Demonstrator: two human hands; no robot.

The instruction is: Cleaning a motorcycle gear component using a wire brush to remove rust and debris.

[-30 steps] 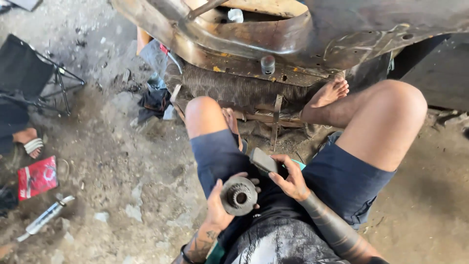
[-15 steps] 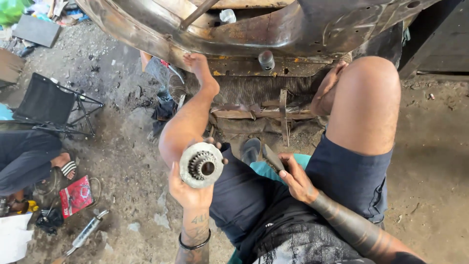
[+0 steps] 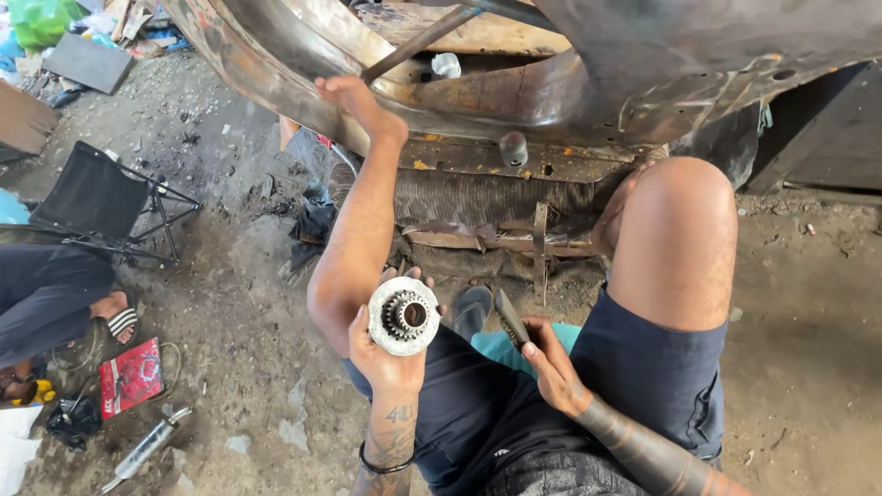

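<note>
A round metal gear hub (image 3: 404,316) is held up in the left hand (image 3: 390,354), over the left knee near the middle of the scene. The fingers are wrapped round its back and rim, so the toothed bore faces the camera. It is judged to be solid steel: heavy for its bulk, stiff, not fragile, and probably greasy, so a grip round the outer rim, as shown, seems safer than one on the inner teeth. A slim dark tool (image 3: 511,320) is pinched in the right hand (image 3: 551,367), just right of the hub, apart from it and pointing up and to the far left.

Few containers are seen. On the floor at the near left lies a flat red packet (image 3: 130,375); what is in it cannot be told. Beside it lies a grey tube (image 3: 142,448). A folding stool (image 3: 101,204) stands at the left, with another person's sandalled foot (image 3: 118,317) near it. A rusty metal frame (image 3: 514,101) spans the far side, and the person's bare left foot (image 3: 354,96) is braced against it.
</note>
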